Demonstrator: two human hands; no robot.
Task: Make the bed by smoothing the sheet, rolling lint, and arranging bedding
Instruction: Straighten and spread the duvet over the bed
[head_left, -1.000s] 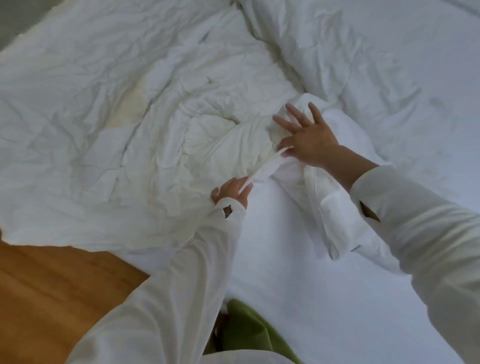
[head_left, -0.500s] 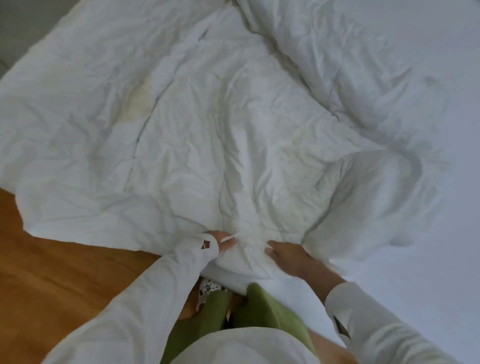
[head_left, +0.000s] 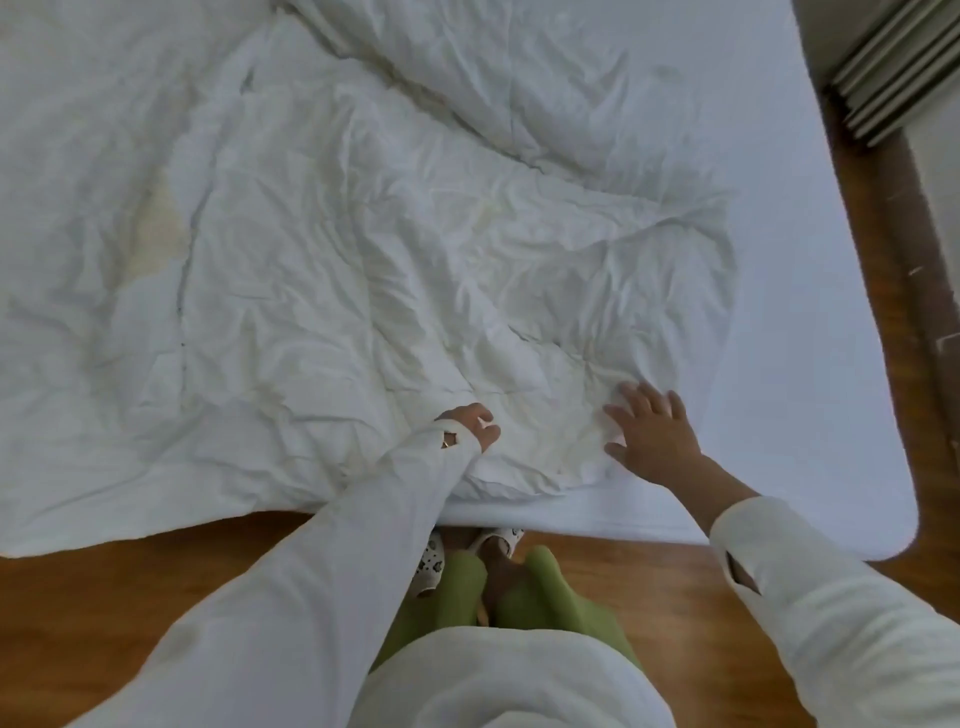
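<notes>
A wrinkled white duvet (head_left: 363, 270) covers most of the bed, its left part hanging past the near edge over the floor. Under it lies a smooth white sheet (head_left: 810, 364), bare on the right side. My left hand (head_left: 475, 423), mostly covered by its sleeve, grips a fold of the duvet near the front edge. About a hand's width to the right, my right hand (head_left: 652, 439) lies flat on the duvet's edge with fingers spread.
Wooden floor (head_left: 104, 613) runs along the near side and the right side of the bed. The mattress corner (head_left: 898, 535) is at the lower right. A ribbed grey object (head_left: 904, 62) stands at the top right. My feet in patterned slippers (head_left: 431, 564) touch the bed's edge.
The duvet corner was pulled from mid-bed down to the near edge and spread flat. My right hand released it and moved right, opening flat. The view pulled back, showing more floor.
</notes>
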